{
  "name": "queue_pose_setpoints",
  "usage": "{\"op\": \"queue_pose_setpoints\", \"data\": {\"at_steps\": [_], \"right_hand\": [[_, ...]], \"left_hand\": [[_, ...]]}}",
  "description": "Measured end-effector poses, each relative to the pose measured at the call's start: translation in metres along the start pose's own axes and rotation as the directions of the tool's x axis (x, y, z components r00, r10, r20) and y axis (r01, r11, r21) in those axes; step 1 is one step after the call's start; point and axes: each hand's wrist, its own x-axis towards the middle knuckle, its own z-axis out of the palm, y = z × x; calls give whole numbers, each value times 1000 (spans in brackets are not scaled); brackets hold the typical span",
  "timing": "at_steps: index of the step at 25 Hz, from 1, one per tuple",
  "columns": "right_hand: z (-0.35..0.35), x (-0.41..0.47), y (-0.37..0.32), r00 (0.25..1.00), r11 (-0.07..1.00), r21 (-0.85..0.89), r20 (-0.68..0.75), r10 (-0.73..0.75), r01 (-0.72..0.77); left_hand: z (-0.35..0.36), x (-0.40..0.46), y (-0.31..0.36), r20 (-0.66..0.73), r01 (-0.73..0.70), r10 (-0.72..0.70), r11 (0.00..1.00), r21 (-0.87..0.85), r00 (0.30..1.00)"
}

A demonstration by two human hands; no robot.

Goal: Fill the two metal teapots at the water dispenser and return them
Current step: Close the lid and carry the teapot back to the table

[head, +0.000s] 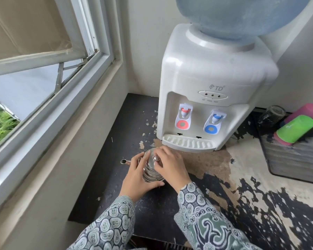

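One metal teapot (149,169) stands on the worn dark table (105,177) just in front of the white water dispenser (211,87), its spout pointing left. My left hand (137,179) grips the pot's body from the left side. My right hand (170,165) pinches the knob of the lid on top of the pot. The dispenser has a red tap (184,112) on the left, a blue tap (214,119) on the right and a drip tray (188,142) below. A second teapot is not in view.
A blue water bottle (242,17) sits on top of the dispenser. To the right, a dark mesh tray (293,159) holds green and pink plastic cups (296,129) lying down and an upturned glass (271,115). A window and wall run along the left.
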Motion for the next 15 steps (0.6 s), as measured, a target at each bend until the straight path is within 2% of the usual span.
{"op": "queue_pose_setpoints", "data": {"at_steps": [5,7,11,15], "right_hand": [[1,-5,-6,990,997,-45,120,73,-68],[5,-9,-7,984,994,-10,138,112,-112],[8,-8,0,986,974,177,116,121,-140],[5,-15,12,986,883,444,120,114,-156]], "left_hand": [[-4,0,5,-13,43,-42,994,101,999],[-5,-1,8,-9,42,-41,992,123,999],[-8,-1,7,10,20,-23,982,190,1000],[-11,-4,1,43,-13,2,967,255,999]]}}
